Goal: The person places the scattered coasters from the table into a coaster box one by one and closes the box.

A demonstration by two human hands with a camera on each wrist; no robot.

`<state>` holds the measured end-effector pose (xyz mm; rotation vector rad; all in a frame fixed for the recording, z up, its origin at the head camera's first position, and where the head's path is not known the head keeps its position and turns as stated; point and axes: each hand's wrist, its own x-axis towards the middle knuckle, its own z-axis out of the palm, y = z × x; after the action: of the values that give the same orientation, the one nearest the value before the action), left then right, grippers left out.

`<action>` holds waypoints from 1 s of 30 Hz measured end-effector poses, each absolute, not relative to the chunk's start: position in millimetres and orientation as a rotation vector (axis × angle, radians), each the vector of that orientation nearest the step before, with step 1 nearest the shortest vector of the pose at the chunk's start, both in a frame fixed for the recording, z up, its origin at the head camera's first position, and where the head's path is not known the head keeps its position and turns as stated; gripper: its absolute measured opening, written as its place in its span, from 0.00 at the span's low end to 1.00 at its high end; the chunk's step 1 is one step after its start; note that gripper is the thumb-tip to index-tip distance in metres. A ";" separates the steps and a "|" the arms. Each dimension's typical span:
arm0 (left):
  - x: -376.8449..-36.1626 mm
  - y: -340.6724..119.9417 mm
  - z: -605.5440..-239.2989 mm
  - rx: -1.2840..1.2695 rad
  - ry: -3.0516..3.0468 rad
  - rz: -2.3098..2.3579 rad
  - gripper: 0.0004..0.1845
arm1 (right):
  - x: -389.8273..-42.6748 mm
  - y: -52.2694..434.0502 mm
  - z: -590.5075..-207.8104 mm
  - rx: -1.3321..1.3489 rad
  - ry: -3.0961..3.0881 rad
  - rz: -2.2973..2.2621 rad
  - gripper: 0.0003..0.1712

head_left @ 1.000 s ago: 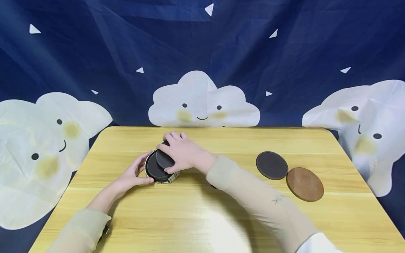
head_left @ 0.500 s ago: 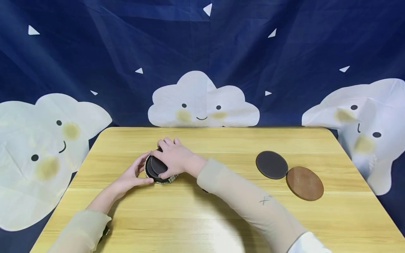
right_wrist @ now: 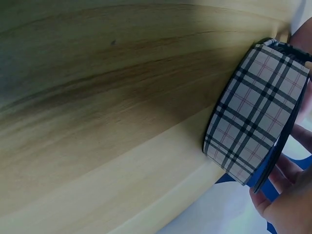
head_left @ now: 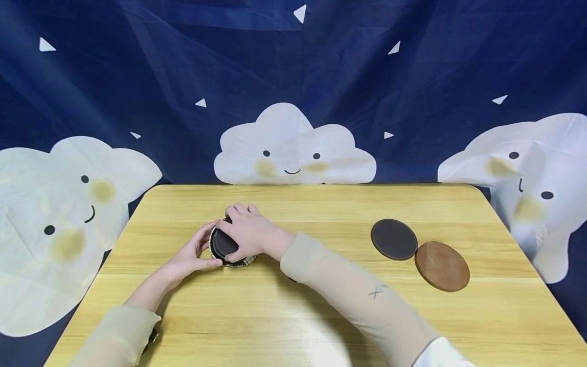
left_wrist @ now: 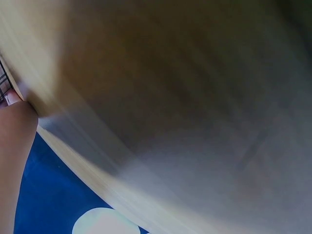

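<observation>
Left of the table's middle stands a round coaster holder (right_wrist: 253, 109) with a black, white and red plaid side wall. My left hand (head_left: 191, 255) grips its left side, thumb at the front and fingers behind. Over its opening, my right hand (head_left: 249, 232) holds a round dark coaster (head_left: 223, 243) by the edge, thumb near me and fingers on the far side. In the right wrist view, this coaster sits tilted at the holder's rim, with a gap along one side. The holder's inside is mostly hidden. The left wrist view catches only a strip of plaid beside a finger.
On the right of the wooden table (head_left: 298, 311) lie a dark round coaster (head_left: 393, 239) and a brown round coaster (head_left: 442, 266), edges touching or nearly so. Behind the table hangs a blue cloth (head_left: 293, 61) printed with smiling clouds.
My right hand has moved left and slightly toward me with the dark coaster, which now covers more of the holder's opening. The left hand and the two coasters on the right stay put.
</observation>
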<state>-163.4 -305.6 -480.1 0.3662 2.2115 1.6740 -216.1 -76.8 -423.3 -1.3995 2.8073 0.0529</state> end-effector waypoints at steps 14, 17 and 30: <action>-164.4 -306.7 -481.0 0.359 2.209 1.660 0.56 | -213.8 -81.9 -427.1 -1.393 2.792 0.057 0.48; -164.5 -306.8 -482.0 0.363 2.209 1.664 0.56 | -213.0 -81.0 -427.9 -1.401 2.788 0.064 0.47; -165.0 -306.8 -482.4 0.368 2.213 1.670 0.56 | -209.3 -77.5 -428.0 -1.433 2.805 0.075 0.44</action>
<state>-165.0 -306.8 -482.4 0.3680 2.2127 1.6700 -209.3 -77.5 -428.0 -1.4333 2.8049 0.0749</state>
